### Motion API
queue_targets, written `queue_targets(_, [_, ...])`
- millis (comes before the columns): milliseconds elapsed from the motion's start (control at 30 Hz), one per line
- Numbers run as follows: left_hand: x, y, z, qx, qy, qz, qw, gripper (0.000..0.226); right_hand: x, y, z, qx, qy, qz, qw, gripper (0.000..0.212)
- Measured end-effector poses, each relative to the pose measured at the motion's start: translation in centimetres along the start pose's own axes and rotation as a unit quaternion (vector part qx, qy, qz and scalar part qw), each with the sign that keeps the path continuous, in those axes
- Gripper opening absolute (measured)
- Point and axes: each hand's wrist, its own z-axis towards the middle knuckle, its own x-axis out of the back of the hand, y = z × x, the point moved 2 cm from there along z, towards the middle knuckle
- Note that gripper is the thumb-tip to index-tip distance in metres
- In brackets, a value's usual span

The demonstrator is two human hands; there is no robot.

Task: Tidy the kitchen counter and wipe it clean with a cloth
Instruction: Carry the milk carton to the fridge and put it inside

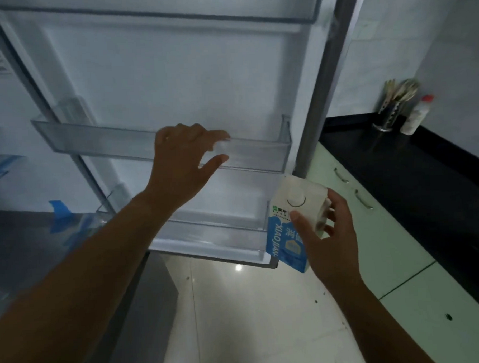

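Milk carton (290,231): gripped upright by its gabled top, just beside the lower door shelf's (221,237) right end, apparently for stowing there.
Right hand (331,232): closed around the carton.
Left hand (182,164): loosely spread, holding nothing, at the middle door shelf's (259,150) rim, probably to steady the fridge door.
Counter (396,158): black; utensil holder (389,111) and bottle (418,116) kept at its back edge.
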Motion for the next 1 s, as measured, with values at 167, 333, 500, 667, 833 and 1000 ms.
queue_targets(167, [-3.9,-0.9,1.8,-0.012,0.045,0.035,0.998,0.027,-2.2,0.9,2.9,-0.004,0.03,-0.007,1.0,0.054])
queue_targets(333, [-6.0,-0.9,3.5,0.006,0.048,0.057,0.997,0.028,-3.1,1.6,5.5,-0.003,0.035,-0.029,0.999,0.051])
queue_targets(500, [-6.8,-0.7,4.3,0.022,0.036,0.077,0.996,0.029,-3.6,1.6,7.6,0.013,-0.008,-0.015,1.0,0.067])
queue_targets(667, [-4.9,-0.6,4.2,0.035,-0.005,-0.009,0.999,0.037,-3.6,1.7,9.0,0.047,-0.092,0.004,0.995,0.055])
queue_targets(833, [-1.0,-1.0,0.5,0.149,-0.03,0.034,0.988,0.045,-6.2,1.5,9.1,0.105,-0.225,0.028,0.968,0.053])
queue_targets(1000, [5.3,-0.8,-7.7,0.309,-0.037,0.1,0.945,0.047,-11.2,0.4,6.9,0.143,-0.352,0.086,0.921,0.072])
